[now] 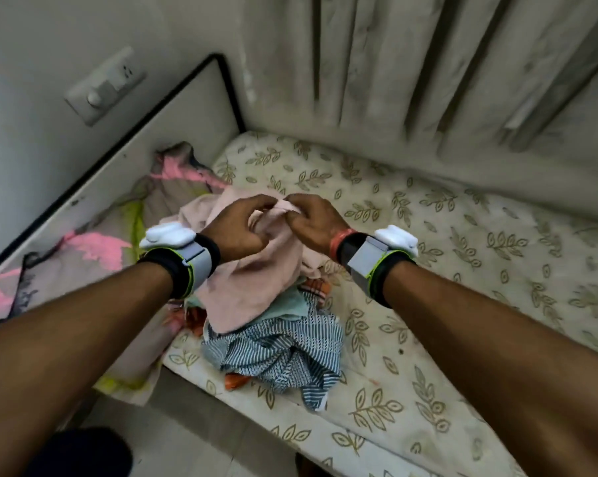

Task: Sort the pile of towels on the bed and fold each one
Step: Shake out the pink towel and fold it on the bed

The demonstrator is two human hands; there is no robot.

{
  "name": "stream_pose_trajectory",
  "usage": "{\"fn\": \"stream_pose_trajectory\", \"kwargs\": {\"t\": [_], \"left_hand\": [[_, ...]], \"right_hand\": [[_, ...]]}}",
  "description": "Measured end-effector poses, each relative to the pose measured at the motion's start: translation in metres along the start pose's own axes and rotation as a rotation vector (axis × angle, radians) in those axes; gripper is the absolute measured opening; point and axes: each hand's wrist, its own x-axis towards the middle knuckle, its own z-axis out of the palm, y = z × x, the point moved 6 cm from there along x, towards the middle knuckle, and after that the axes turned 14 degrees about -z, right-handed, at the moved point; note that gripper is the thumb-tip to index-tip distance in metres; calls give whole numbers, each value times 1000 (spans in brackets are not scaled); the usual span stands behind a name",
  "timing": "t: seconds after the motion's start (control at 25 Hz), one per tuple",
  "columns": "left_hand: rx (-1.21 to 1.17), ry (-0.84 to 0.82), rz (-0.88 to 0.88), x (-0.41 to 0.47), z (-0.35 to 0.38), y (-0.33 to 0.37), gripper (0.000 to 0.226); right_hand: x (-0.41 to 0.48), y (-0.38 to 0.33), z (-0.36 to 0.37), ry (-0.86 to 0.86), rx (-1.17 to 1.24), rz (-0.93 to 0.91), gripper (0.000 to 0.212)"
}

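A pale pink towel (256, 284) is lifted above the pile, hanging down from both hands. My left hand (237, 228) and my right hand (313, 223) pinch its top edge side by side, fingers curled round the cloth. Under it lies the pile of towels (280, 352) on the bed: a blue-and-white striped cloth in front, a light green one, and orange checked pieces partly hidden beneath.
The bed (445, 270) has a cream sheet with a leaf print. A pink and grey blanket (94, 249) lies bunched at the left against the headboard (173, 111). A curtain (428, 80) hangs behind the bed. A wall switch plate (106, 86) sits upper left.
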Motion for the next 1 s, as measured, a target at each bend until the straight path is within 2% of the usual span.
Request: {"fn": "stream_pose_trajectory", "kwargs": {"t": [0.04, 0.12, 0.2, 0.32, 0.44, 0.6, 0.76, 0.88, 1.0], "left_hand": [[-20, 25, 36, 2, -9, 21, 26], [-38, 65, 39, 6, -35, 71, 29], [-47, -3, 6, 12, -54, 111, 27], [-50, -64, 55, 8, -83, 188, 14], [-153, -26, 136, -2, -105, 262, 22], [-369, 28, 195, -23, -122, 356, 24], [-442, 51, 323, -49, -129, 458, 28], [-423, 53, 440, -70, -123, 519, 29], [-369, 36, 526, -85, -105, 561, 26]], "right_hand": [[6, -10, -22, 37, 35, 1, 30], [14, -39, -79, 116, 76, -11, 27], [17, -65, -127, 154, 84, -41, 27], [6, -109, -207, 205, 16, -75, 22], [-11, -141, -278, 280, -82, -111, 24], [-46, -191, -371, 338, -165, -159, 17], [-96, -227, -456, 376, -215, -160, 28], [-134, -236, -497, 428, -221, -153, 49], [-174, -242, -528, 492, -256, -148, 45]]}}
